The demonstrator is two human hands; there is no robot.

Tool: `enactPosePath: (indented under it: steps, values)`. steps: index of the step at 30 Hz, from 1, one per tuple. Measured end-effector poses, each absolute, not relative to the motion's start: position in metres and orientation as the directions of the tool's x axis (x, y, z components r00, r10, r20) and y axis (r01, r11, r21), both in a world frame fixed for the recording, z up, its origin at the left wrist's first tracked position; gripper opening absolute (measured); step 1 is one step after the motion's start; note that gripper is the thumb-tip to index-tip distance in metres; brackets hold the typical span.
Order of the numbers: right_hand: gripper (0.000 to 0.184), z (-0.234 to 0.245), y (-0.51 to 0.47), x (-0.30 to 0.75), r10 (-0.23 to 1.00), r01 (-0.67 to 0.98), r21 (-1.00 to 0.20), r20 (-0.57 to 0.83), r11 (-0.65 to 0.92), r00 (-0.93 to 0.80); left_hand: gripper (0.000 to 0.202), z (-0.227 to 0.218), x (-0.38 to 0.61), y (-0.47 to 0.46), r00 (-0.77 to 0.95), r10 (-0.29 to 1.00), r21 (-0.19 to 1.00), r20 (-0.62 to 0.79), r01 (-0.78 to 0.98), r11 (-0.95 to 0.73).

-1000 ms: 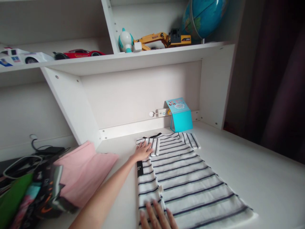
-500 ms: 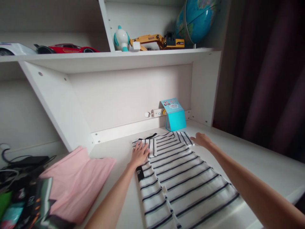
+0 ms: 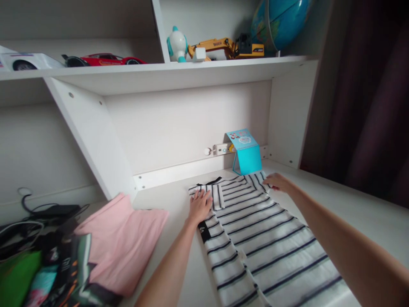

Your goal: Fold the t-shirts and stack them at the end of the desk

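A white shirt with dark stripes (image 3: 255, 230) lies flat on the white desk (image 3: 351, 204), its left side folded inward. My left hand (image 3: 200, 205) rests flat on the folded left shoulder, fingers spread. At the far right corner of the shirt, my right hand (image 3: 277, 181) has its fingers curled on the edge of the right sleeve.
A turquoise stand-up card (image 3: 245, 152) stands just behind the shirt against the back panel. A folded pink garment (image 3: 124, 238) and a heap of dark and green clothes (image 3: 41, 273) lie to the left. Toy cars (image 3: 102, 59), a yellow excavator (image 3: 223, 46) and a globe (image 3: 277, 19) sit on the shelf above.
My right hand left the shirt's near hem and reached out to the far right sleeve. My left hand stayed on the folded left shoulder. The view shifted slightly.
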State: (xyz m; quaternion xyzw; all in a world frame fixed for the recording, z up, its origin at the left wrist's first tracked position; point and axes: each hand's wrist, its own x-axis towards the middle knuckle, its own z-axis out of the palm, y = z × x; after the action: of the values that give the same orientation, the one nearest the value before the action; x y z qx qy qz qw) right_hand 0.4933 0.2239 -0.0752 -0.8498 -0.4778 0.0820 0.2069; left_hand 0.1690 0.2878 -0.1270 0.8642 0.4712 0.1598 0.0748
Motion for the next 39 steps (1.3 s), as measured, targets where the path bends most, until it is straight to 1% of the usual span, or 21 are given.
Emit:
enactPosePath:
  steps: [3, 4, 7, 9, 13, 16, 19, 22, 25, 27, 30, 32, 33, 34, 36, 37, 38, 39]
  values:
    - [0.030, -0.056, 0.228, 0.473, 0.873, 0.815, -0.404, 0.076, -0.415, 0.482, 0.050, -0.126, 0.169, 0.287, 0.508, 0.837, 0.305, 0.204, 0.779, -0.547]
    - [0.029, -0.050, 0.231, 0.462, 0.883, 0.834, -0.391, 0.101, -0.388, 0.458, 0.049, -0.127, 0.168, 0.287, 0.508, 0.836, 0.315, 0.207, 0.774, -0.549]
    - [0.029, -0.039, 0.236, 0.416, 0.916, 0.895, -0.349, 0.184, -0.277, 0.355, 0.049, -0.127, 0.167, 0.287, 0.508, 0.834, 0.352, 0.217, 0.756, -0.552]
    - [0.030, -0.042, 0.236, 0.376, 0.938, 0.926, -0.323, 0.213, -0.195, 0.272, 0.050, -0.127, 0.166, 0.287, 0.505, 0.835, 0.380, 0.218, 0.744, -0.549]
    - [0.034, -0.058, 0.223, 0.316, 0.982, 0.958, -0.288, 0.178, -0.013, 0.067, 0.054, -0.125, 0.165, 0.286, 0.496, 0.844, 0.421, 0.205, 0.734, -0.533]
    - [0.034, -0.055, 0.201, 0.321, 0.989, 0.952, -0.292, 0.140, 0.088, -0.049, 0.054, -0.124, 0.164, 0.286, 0.487, 0.851, 0.429, 0.194, 0.738, -0.520]
    - [0.026, -0.039, 0.160, 0.363, 0.992, 0.947, -0.307, 0.112, 0.092, -0.061, 0.052, -0.125, 0.165, 0.288, 0.490, 0.850, 0.409, 0.192, 0.748, -0.523]
    - [0.031, -0.031, 0.103, 0.404, 0.996, 0.936, -0.342, 0.003, 0.086, -0.091, 0.050, -0.127, 0.167, 0.289, 0.487, 0.850, 0.376, 0.200, 0.763, -0.525]
    - [0.034, -0.047, 0.047, 0.417, 0.984, 0.900, -0.430, -0.121, 0.067, -0.131, 0.049, -0.127, 0.169, 0.289, 0.479, 0.853, 0.346, 0.204, 0.780, -0.521]
    - [0.029, -0.064, 0.019, 0.412, 0.979, 0.870, -0.491, -0.149, 0.051, -0.141, 0.049, -0.125, 0.170, 0.287, 0.475, 0.857, 0.334, 0.201, 0.789, -0.516]
    - [0.023, -0.074, -0.004, 0.404, 0.973, 0.847, -0.529, -0.172, 0.043, -0.157, 0.048, -0.121, 0.170, 0.283, 0.474, 0.860, 0.322, 0.188, 0.798, -0.510]
    - [0.023, -0.063, 0.000, 0.407, 0.948, 0.843, -0.535, -0.236, 0.058, -0.215, 0.047, -0.120, 0.171, 0.281, 0.477, 0.859, 0.312, 0.185, 0.800, -0.512]
    - [0.023, -0.053, 0.010, 0.412, 0.919, 0.833, -0.547, -0.281, 0.083, -0.277, 0.047, -0.120, 0.171, 0.281, 0.479, 0.858, 0.308, 0.188, 0.800, -0.514]
    - [0.023, -0.042, 0.026, 0.417, 0.883, 0.814, -0.570, -0.315, 0.117, -0.347, 0.047, -0.120, 0.171, 0.280, 0.481, 0.855, 0.306, 0.192, 0.799, -0.518]
    - [0.021, -0.024, 0.074, 0.430, 0.846, 0.770, -0.626, -0.337, 0.126, -0.412, 0.046, -0.121, 0.171, 0.281, 0.485, 0.852, 0.308, 0.199, 0.794, -0.524]
    - [0.018, -0.019, 0.104, 0.435, 0.872, 0.756, -0.651, -0.325, 0.075, -0.366, 0.045, -0.121, 0.170, 0.281, 0.484, 0.852, 0.311, 0.200, 0.793, -0.524]
    - [0.013, -0.018, 0.136, 0.439, 0.921, 0.752, -0.657, -0.323, -0.053, -0.218, 0.045, -0.122, 0.170, 0.281, 0.480, 0.854, 0.314, 0.201, 0.794, -0.521]
    - [0.012, -0.021, 0.168, 0.442, 0.949, 0.756, -0.646, -0.294, -0.110, -0.113, 0.044, -0.122, 0.170, 0.281, 0.475, 0.857, 0.318, 0.201, 0.795, -0.516]
